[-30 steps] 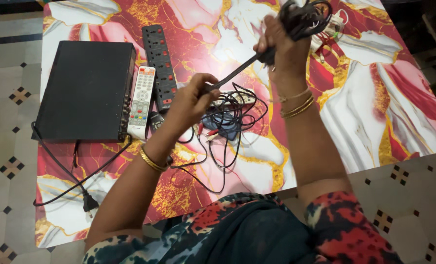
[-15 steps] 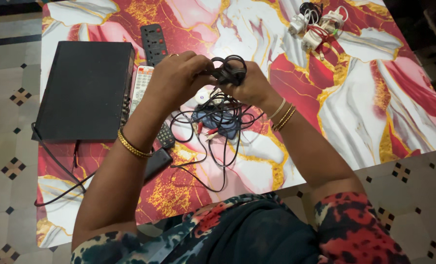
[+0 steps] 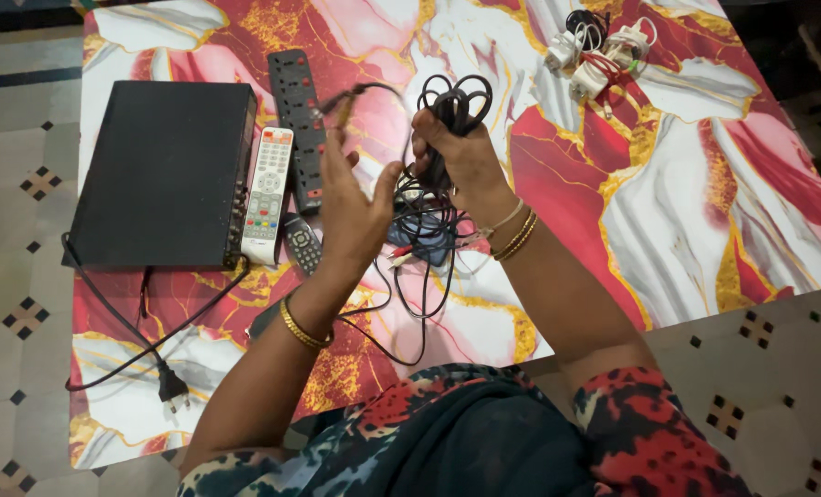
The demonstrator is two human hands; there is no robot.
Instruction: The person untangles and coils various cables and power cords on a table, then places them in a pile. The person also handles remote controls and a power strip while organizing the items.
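Observation:
My right hand (image 3: 456,156) is closed around a coiled bundle of black cable (image 3: 454,103), whose loops stick up above my fist. My left hand (image 3: 350,207) is raised beside it and pinches the loose end of the same cable (image 3: 360,90), which arcs over to the bundle. Both hands hover above a tangle of thin black wires with red and white plugs (image 3: 419,244) lying on the red, white and gold marbled table (image 3: 687,184).
A black set-top box (image 3: 162,170) sits at the left with its power cord and plug (image 3: 169,385) trailing to the table's front. Beside it lie a white remote (image 3: 267,193), a black power strip (image 3: 300,115) and a small dark remote (image 3: 302,244). White chargers with cables (image 3: 594,51) lie far right.
My left hand has let go of the bundle and pulled the cable's free end up and to the left. My right hand has lifted the coil slightly higher.

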